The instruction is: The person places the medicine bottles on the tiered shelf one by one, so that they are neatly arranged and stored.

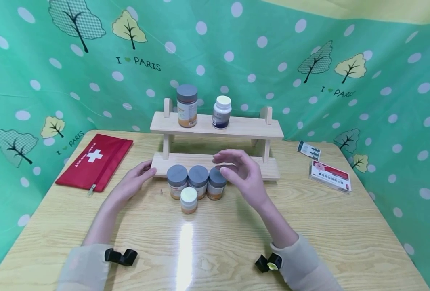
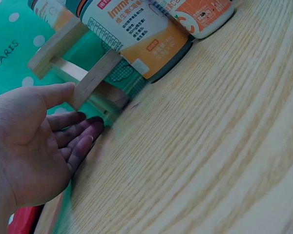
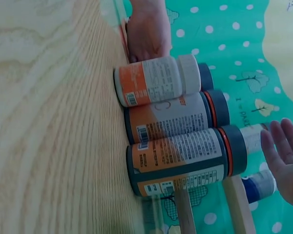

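My left hand (image 1: 136,178) holds the left end of the lower board of a two-tier wooden rack (image 1: 244,124). In the left wrist view its thumb presses the board's end (image 2: 95,78), with the other fingers bent below. Three grey-lidded bottles (image 1: 198,178) stand in a row before the rack, and a smaller white-capped bottle (image 1: 189,204) stands in front of them. Over the right-hand grey-lidded bottle (image 1: 216,184) hovers my right hand (image 1: 245,173), fingers loosely curved and holding nothing. The right wrist view shows a gap between that hand (image 3: 288,168) and the bottle lids.
On the upper board stand a tall grey-lidded bottle (image 1: 187,107) and a white-capped bottle (image 1: 221,113). A red first aid pouch (image 1: 95,161) lies at the left. At the right lie a flat medicine box (image 1: 330,176) and a small blister pack (image 1: 309,150). Green patterned cloth (image 1: 215,52) hangs behind.
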Available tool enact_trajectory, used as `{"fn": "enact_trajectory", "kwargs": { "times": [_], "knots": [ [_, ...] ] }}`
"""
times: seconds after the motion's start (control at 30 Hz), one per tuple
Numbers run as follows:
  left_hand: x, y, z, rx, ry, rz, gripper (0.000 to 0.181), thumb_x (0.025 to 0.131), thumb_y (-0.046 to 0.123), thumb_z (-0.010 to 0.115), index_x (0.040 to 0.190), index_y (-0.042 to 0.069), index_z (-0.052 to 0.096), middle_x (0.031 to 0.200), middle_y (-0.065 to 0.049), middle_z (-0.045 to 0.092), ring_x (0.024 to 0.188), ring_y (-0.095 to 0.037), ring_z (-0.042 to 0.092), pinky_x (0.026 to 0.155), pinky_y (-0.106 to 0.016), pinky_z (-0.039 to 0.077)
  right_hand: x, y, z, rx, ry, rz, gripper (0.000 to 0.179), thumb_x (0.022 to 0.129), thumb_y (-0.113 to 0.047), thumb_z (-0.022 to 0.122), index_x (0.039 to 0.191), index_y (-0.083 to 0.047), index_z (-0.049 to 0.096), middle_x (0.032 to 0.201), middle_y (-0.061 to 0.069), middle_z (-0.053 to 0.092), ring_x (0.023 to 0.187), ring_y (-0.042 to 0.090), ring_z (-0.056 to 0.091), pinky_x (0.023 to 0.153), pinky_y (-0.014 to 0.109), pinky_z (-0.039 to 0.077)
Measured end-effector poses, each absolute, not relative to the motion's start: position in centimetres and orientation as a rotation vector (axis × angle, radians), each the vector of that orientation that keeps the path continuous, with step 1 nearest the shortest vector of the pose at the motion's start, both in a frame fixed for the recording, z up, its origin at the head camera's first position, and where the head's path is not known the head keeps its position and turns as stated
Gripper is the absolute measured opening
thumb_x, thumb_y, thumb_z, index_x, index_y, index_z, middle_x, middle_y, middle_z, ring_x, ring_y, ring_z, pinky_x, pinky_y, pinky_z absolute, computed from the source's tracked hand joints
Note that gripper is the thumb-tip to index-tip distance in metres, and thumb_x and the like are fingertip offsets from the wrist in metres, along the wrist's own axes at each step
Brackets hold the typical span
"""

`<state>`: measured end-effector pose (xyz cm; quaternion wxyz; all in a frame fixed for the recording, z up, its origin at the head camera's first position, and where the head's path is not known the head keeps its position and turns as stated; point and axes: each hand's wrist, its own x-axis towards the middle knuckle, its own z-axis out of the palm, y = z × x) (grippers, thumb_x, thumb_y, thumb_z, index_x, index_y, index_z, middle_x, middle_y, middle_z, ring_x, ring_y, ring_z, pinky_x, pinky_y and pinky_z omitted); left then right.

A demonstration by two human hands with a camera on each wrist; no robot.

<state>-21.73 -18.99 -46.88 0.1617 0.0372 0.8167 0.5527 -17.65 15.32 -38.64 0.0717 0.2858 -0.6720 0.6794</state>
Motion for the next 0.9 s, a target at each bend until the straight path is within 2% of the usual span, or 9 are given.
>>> {"fn": "enact_trajectory", "kwargs": {
  "times": [0.2,0.53,0.73,0.9],
  "knots": [
    [-21.8,-18.9,-46.9,0.114,2.346,1.571,0.081,0.106,0.050,0.050,0.165,0.005,0.017,0.166,-0.026,0.029,0.156,-0.044,0.024,0.128,-0.061,0.022,-16.4,14.3,-38.8,0.900,-2.245,1.845,0.036,0.095,-0.001,0.068,0.130,-0.005,0.063,0.125,0.016,0.070,0.115,0.021,0.070,0.095,0.037,0.062],
    [-21.7,-19.3,-46.8,0.104,2.349,1.565,0.082,0.106,0.051,0.051,0.165,0.005,0.017,0.167,-0.025,0.028,0.156,-0.043,0.024,0.127,-0.063,0.022,-15.4,12.3,-39.6,1.073,-2.328,1.754,0.034,0.092,-0.002,0.074,0.125,0.000,0.065,0.116,0.019,0.072,0.102,0.031,0.073,0.086,0.036,0.064],
    [-21.7,-19.3,-46.9,0.099,2.353,1.559,0.083,0.105,0.052,0.051,0.165,0.006,0.017,0.166,-0.024,0.029,0.156,-0.043,0.025,0.127,-0.063,0.022,-15.2,12.0,-40.1,1.072,-2.393,1.706,0.030,0.093,-0.005,0.075,0.121,0.000,0.068,0.112,0.018,0.074,0.098,0.026,0.075,0.085,0.038,0.065],
    [-21.8,-19.1,-47.0,0.105,2.352,1.560,0.082,0.105,0.052,0.051,0.165,0.006,0.017,0.166,-0.024,0.029,0.156,-0.043,0.025,0.127,-0.063,0.022,-14.8,12.3,-40.5,1.043,-2.456,1.631,0.028,0.092,-0.008,0.076,0.119,-0.003,0.070,0.109,0.012,0.075,0.094,0.019,0.075,0.082,0.035,0.065]
  ]
}}
